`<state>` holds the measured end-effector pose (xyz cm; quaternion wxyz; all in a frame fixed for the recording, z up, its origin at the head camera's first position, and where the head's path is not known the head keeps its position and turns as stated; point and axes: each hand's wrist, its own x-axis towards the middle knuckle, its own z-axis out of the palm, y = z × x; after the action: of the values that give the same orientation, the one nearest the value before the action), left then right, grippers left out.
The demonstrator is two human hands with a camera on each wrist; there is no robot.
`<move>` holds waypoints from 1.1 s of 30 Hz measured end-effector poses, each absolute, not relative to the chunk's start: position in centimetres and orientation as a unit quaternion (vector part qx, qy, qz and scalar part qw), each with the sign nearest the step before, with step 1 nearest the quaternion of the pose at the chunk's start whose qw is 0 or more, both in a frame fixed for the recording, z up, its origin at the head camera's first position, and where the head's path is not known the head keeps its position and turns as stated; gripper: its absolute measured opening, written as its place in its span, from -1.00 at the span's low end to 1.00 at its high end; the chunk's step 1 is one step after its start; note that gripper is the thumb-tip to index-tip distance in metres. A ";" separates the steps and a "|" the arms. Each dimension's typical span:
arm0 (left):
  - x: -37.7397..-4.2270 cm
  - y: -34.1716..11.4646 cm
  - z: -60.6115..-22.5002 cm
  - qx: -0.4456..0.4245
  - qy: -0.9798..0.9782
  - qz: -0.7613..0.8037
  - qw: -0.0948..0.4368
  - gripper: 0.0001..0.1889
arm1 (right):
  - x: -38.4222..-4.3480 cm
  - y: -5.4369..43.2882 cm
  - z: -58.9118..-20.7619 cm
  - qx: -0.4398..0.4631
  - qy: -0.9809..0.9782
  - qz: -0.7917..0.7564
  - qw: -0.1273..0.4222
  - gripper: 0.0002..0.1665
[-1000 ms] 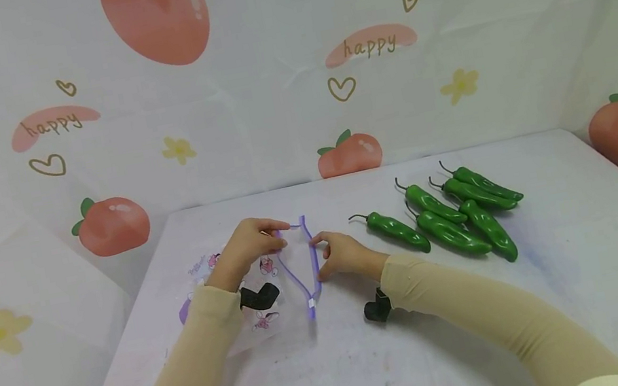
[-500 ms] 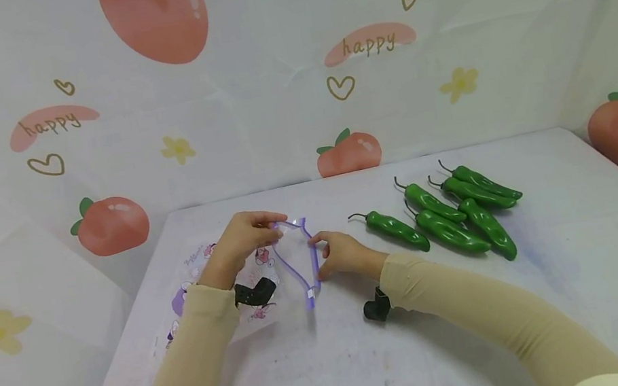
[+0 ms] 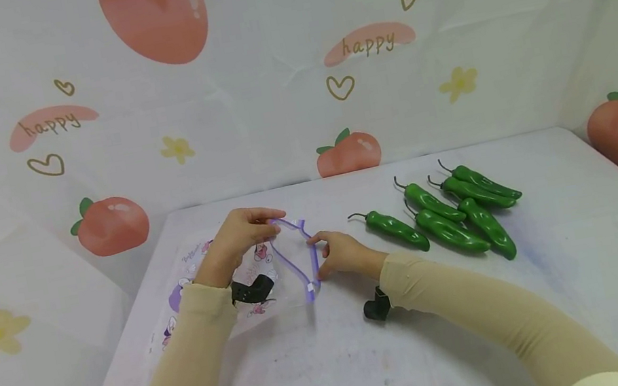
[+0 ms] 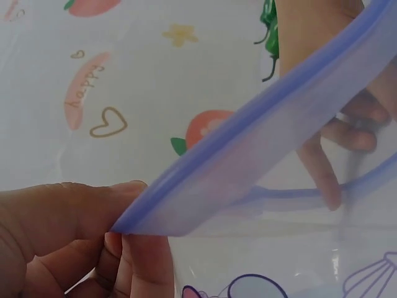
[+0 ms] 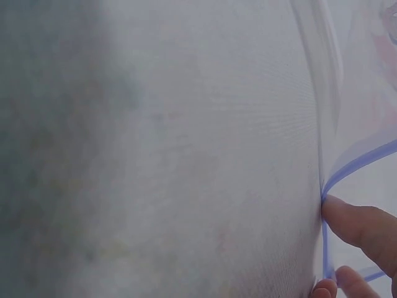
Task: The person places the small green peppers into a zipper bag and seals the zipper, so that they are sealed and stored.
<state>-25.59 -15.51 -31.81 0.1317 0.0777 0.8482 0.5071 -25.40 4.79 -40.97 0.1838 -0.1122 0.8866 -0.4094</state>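
A clear zip bag [image 3: 254, 271] with purple rims and cartoon prints lies on its side, its mouth spread apart toward the right. My left hand [image 3: 242, 236] pinches the near-left purple rim [image 4: 205, 149] between thumb and fingers, lifting it off the other rim. My right hand [image 3: 346, 255] holds the opposite rim [image 5: 325, 242] close to the table, its thumb and fingertips set apart along it. A small white slider [image 3: 310, 287] sits at the front end of the mouth. Several green peppers [image 3: 453, 233] lie to the right of my right hand.
The white table [image 3: 353, 371] carries the bag on the left and the peppers at the back right. A printed cloth [image 3: 252, 79] with peaches and hearts hangs behind and at both sides. Each wrist wears a black camera mount [image 3: 377, 306].
My left hand has moved slightly up and left with its rim, and the bag's mouth has widened. The right hand stays in place on the other rim. The peppers have not moved.
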 end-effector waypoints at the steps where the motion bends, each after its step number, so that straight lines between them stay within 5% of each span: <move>1: -25.6 -15.5 -31.8 0.073 0.849 0.507 0.133 -0.65 | -25.4 4.8 -41.0 -0.112 0.887 -0.409 0.183 -0.16; 33: -25.4 -14.5 -35.4 0.066 0.861 0.476 0.165 -0.62 | -25.6 4.8 -41.2 -0.121 0.889 -0.408 0.171 -0.17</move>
<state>-25.38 -14.52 -35.44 0.1649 0.0660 0.8614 0.4758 -25.56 4.81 -41.25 0.1708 -0.1209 0.8886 -0.4082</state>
